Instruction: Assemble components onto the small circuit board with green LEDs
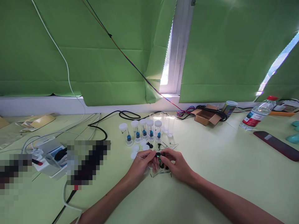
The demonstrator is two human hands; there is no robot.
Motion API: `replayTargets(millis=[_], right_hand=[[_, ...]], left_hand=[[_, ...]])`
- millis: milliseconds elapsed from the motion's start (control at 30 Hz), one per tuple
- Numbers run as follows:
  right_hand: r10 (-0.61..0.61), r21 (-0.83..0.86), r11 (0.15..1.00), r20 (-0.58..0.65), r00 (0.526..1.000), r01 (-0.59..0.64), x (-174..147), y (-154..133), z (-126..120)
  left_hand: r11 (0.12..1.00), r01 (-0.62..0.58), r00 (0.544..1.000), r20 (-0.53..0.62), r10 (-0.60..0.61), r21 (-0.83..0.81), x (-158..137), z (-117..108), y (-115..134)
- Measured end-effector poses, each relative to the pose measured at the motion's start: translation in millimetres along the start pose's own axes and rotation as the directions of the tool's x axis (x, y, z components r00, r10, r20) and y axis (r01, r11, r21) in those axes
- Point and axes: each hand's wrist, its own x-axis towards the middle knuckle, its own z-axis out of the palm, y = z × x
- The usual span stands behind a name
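Note:
My left hand (146, 159) and my right hand (174, 161) meet over the table, fingertips closed on a small black part (159, 154) with a bit of green below it. Its exact kind is too small to make out. A thin pale wire (141, 155) sticks out by my left fingers. Around my hands lie white round lids (135, 148), small black pieces (149, 145) and thin metal rods (166, 145). Just beyond stand several clear tubes (128, 137) with white caps and blue pieces inside. My fingers partly hide the things beneath them.
To the left are a white power strip (50, 155), cables and a blurred dark object (90, 165). Clear tubes (170, 129) stand behind on the right. Farther right are a cardboard box (206, 116), a can (229, 108), a water bottle (258, 113) and a dark flat case (277, 145).

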Motion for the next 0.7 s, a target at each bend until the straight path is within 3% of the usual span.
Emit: replayTargets(millis=[700], right_hand=[[-0.002, 0.009, 1.0, 0.009, 1.0, 0.002, -0.2, 1.7, 0.3]], left_hand=[[1.0, 0.006, 1.0, 0.006, -0.006, 0.012, -0.4, 0.0, 0.9]])
